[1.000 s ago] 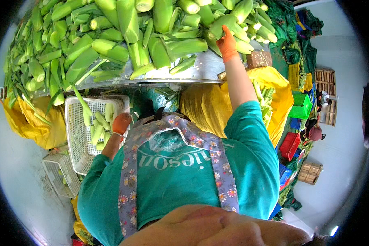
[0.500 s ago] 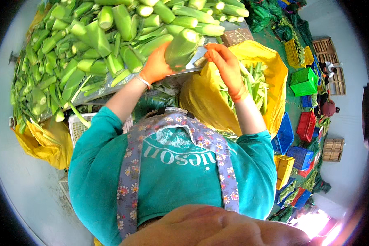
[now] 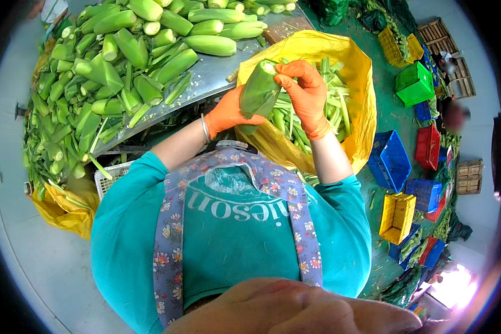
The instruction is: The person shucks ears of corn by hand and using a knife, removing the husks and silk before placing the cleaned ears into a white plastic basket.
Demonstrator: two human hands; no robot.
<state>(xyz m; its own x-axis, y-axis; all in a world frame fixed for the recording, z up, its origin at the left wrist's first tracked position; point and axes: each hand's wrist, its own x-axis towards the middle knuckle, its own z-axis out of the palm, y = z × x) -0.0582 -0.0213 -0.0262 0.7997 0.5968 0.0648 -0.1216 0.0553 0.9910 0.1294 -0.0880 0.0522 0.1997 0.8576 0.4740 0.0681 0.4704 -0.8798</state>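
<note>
In orange gloves, my left hand [image 3: 234, 111] grips a green husked ear of corn [image 3: 257, 92] held upright, cut end upward, over the near-left rim of an open yellow sack [image 3: 356, 67]. My right hand [image 3: 306, 94] is closed, its thumb and forefinger pinching at the top of that ear. The sack holds loose pale-green husks and stalks [image 3: 334, 106]. Just beyond, a metal table [image 3: 211, 75] bears a large heap of unhusked corn [image 3: 128, 50].
Another yellow sack [image 3: 67, 206] and a white crate [image 3: 103, 178] sit by the table's left side. Coloured crates, including green [image 3: 414, 83], blue [image 3: 389, 161] and red [image 3: 427, 146], line the floor at right, with wooden pallets [image 3: 468, 176] and other people [image 3: 453, 117] farther off.
My left hand came up from the white crate to hold the ear of corn. Both hands then moved with it toward the yellow sack; my right fingers now pinch its top.
</note>
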